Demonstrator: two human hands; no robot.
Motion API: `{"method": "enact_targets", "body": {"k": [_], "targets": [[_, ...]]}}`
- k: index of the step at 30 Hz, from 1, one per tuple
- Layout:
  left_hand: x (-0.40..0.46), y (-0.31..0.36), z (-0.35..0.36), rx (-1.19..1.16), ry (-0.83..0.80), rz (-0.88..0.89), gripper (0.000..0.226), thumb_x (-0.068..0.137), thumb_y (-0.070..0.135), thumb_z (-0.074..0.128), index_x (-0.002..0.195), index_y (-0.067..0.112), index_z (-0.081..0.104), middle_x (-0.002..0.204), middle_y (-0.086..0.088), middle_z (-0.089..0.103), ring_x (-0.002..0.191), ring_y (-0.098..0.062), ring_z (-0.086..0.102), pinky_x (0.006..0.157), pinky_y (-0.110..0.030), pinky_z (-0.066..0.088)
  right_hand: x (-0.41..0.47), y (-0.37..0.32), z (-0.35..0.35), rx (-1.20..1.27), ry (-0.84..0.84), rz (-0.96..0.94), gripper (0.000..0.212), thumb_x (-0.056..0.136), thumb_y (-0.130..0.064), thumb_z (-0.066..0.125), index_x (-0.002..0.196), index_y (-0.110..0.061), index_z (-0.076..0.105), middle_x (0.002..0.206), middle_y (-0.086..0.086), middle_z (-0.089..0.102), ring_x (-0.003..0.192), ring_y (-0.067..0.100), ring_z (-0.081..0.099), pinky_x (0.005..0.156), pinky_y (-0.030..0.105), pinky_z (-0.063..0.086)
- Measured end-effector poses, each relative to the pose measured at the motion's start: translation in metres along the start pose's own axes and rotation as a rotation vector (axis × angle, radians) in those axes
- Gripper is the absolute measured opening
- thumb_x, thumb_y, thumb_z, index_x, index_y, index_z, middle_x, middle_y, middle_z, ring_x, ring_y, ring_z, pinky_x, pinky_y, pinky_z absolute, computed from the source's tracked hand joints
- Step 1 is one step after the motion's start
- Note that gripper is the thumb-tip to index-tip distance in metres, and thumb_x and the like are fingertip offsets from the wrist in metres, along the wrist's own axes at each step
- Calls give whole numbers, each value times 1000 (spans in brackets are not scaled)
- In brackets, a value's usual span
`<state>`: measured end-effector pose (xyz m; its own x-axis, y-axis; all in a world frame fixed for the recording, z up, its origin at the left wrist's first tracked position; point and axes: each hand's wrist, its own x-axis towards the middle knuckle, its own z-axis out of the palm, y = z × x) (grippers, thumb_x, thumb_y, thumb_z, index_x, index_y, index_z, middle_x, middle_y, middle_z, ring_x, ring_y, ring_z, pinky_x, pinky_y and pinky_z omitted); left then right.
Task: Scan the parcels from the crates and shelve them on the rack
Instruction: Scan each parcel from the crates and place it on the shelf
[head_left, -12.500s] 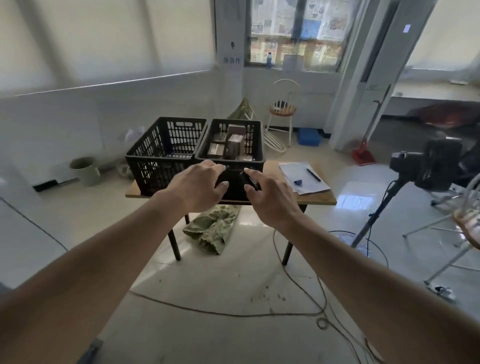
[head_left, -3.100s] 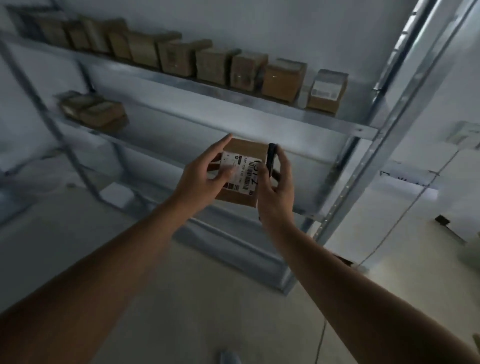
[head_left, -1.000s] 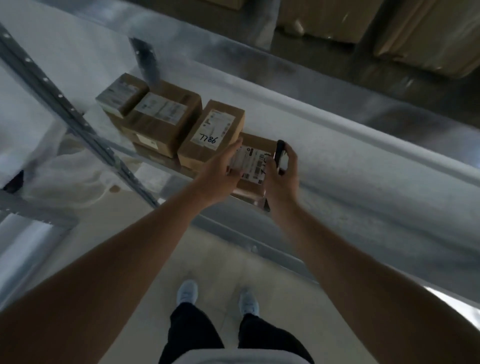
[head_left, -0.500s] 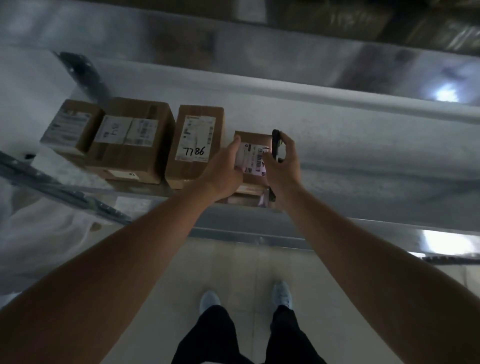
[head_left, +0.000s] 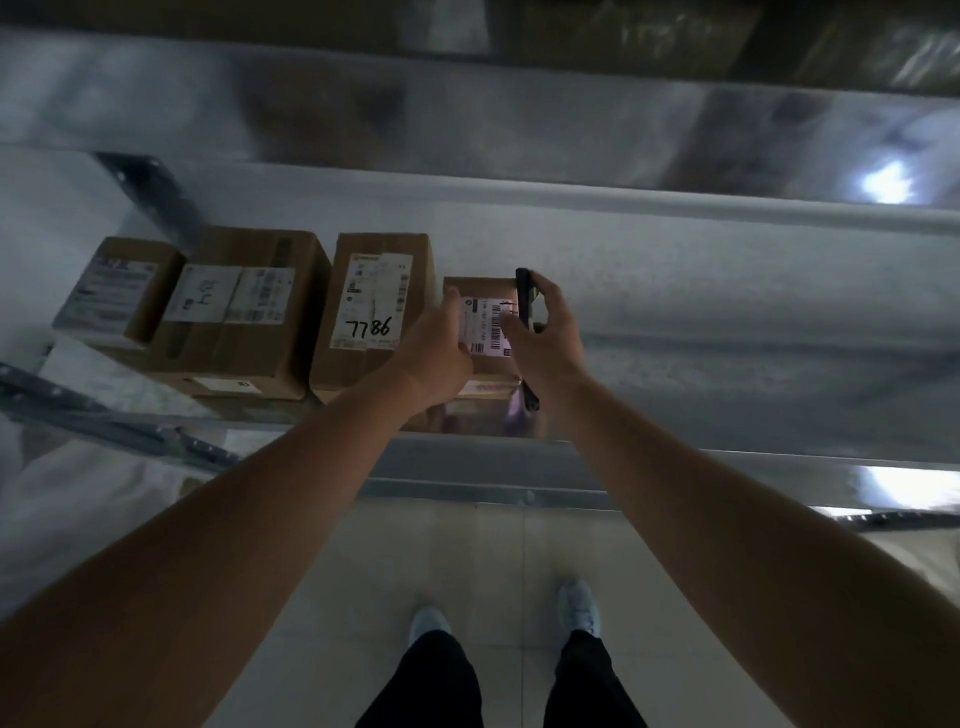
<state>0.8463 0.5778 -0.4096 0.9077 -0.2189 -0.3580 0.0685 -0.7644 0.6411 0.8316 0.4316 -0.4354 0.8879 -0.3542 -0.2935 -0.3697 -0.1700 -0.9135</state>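
A small brown parcel (head_left: 480, 291) with a white barcode label sits on the metal rack shelf (head_left: 727, 332), at the right end of a row of boxes. My left hand (head_left: 441, 353) holds the parcel's left side, thumb on top. My right hand (head_left: 550, 338) grips a slim black scanner (head_left: 523, 306) against the parcel's right side, its thumb resting on the label. Beside the parcel to the left stands a taller box marked 7786 (head_left: 376, 306).
Two more labelled boxes (head_left: 244, 312) (head_left: 117, 291) fill the shelf's left end. The shelf runs bare to the right of the parcel. An upper shelf (head_left: 519, 119) hangs above. A slanted metal brace (head_left: 114, 426) is at the left. My feet (head_left: 576, 608) stand on the tiled floor below.
The parcel has gone from held in the air onto the shelf next to the 7786 box. In the last half second both hands have kept their hold with little movement.
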Motion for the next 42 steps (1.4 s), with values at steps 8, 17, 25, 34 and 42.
{"method": "enact_targets", "body": {"k": [8,17,25,34,42], "targets": [[-7,16,-5,202,55,147,74,92,-5,67,156,7,31,147,-16,43,139,-33,49,108,-37,50,-1,-6,-22,46,-13,100,33,112,-41,50,144,-39,57,108,3,72,93,25,73,85,56,65],[-41,59,-19,411,56,480,71,102,11,56,164,5,23,170,-20,23,156,-37,26,124,-48,28,-60,-32,-75,-252,97,-35,38,113,-36,47,150,-34,54,99,-6,65,68,14,62,62,33,57],[-101,124,-21,551,-45,581,63,106,21,50,163,6,27,171,-17,22,152,-39,33,121,-52,35,-137,-44,-156,-669,97,-167,41,114,-38,42,155,-37,40,119,20,66,94,37,68,78,42,56],[-208,223,43,606,-59,750,60,108,35,48,159,8,32,164,-12,36,142,-35,45,114,-49,42,-263,-29,-285,-889,268,-154,43,113,-45,40,155,-46,35,142,15,57,116,48,61,99,55,54],[-329,327,124,588,-16,939,69,107,51,44,163,14,28,169,-7,32,148,-31,41,115,-48,41,-391,-10,-424,-901,456,-130,40,113,-43,40,152,-45,40,137,15,59,115,46,62,97,53,54]]}}
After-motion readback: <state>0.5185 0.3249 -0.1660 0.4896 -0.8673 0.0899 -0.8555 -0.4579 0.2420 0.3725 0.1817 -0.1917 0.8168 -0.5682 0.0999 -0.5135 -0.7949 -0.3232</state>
